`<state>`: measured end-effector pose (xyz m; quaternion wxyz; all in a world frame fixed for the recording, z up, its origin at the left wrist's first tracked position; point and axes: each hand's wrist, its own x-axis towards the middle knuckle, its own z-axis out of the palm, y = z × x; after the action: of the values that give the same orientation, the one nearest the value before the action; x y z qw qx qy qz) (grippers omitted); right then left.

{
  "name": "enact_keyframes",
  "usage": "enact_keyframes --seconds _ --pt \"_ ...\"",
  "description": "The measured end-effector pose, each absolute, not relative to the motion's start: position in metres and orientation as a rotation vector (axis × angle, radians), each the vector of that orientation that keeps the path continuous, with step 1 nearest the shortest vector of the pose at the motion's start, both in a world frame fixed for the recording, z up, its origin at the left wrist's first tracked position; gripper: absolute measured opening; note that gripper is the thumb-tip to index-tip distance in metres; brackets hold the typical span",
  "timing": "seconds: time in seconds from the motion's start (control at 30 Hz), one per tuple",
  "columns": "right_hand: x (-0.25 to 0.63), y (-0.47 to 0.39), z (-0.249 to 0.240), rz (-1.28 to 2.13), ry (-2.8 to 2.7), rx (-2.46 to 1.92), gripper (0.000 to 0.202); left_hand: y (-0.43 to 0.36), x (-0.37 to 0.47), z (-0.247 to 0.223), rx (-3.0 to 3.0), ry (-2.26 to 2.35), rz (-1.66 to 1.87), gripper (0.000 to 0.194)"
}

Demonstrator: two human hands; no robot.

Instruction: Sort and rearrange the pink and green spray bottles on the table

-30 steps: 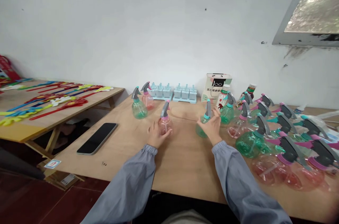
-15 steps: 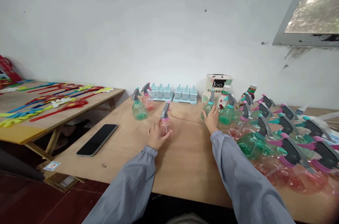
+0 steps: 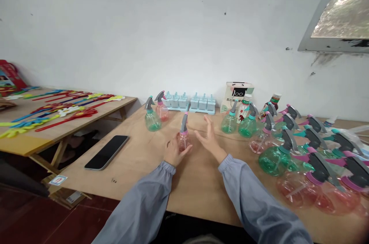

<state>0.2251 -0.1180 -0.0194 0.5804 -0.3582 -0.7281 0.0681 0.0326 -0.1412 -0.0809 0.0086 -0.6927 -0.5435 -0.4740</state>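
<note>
My left hand point(image 3: 174, 151) is wrapped round the body of a pink spray bottle point(image 3: 183, 140), which stands upright with its grey trigger head on top. Just right of that bottle, my right hand point(image 3: 211, 139) is in the air with its fingers spread and nothing in them. Beyond it a green spray bottle point(image 3: 229, 122) stands at the edge of the group on the right. Another green spray bottle point(image 3: 152, 121) and a pink spray bottle point(image 3: 162, 111) stand together at the back left.
Several green and pink spray bottles point(image 3: 276, 159) crowd the table's right side. Pale blue ice-pop moulds point(image 3: 202, 104) and a printed box point(image 3: 230, 96) stand along the wall. A phone point(image 3: 107, 152) lies at the left. Colourful plastic hand-shaped sticks point(image 3: 60, 121) cover a neighbouring table.
My right hand has let go of the green spray bottle and moved left towards the pink one. My left hand still holds the pink bottle, now slightly further right in view.
</note>
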Motion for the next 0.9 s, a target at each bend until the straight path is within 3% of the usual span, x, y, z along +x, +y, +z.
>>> enact_keyframes --seconds 0.2,0.33,0.47,0.6,0.77,0.9 --pt "0.194 -0.124 -0.008 0.562 -1.666 -0.793 0.085 -0.156 0.052 -0.079 -2.121 -1.691 -1.295 0.08" --pt "0.197 -0.137 -0.01 0.663 -1.758 -0.58 0.078 -0.16 0.058 -0.08 -2.096 -1.685 -1.254 0.082" --pt "0.194 -0.145 -0.011 0.686 -1.746 -0.629 0.093 -0.164 0.064 -0.085 -2.137 -1.652 -1.197 0.082" --pt "0.194 -0.139 -0.008 0.788 -1.555 -0.816 0.07 -0.164 0.055 -0.082 -2.273 -1.5 -1.278 0.089" --pt "0.224 -0.14 0.012 1.191 -1.434 -0.762 0.045 -0.124 -0.009 -0.036 -1.801 -1.595 -1.782 0.068" --pt "0.244 -0.15 0.032 1.512 -1.385 -0.619 0.039 -0.076 -0.063 -0.001 -1.465 -2.012 -1.773 0.095"
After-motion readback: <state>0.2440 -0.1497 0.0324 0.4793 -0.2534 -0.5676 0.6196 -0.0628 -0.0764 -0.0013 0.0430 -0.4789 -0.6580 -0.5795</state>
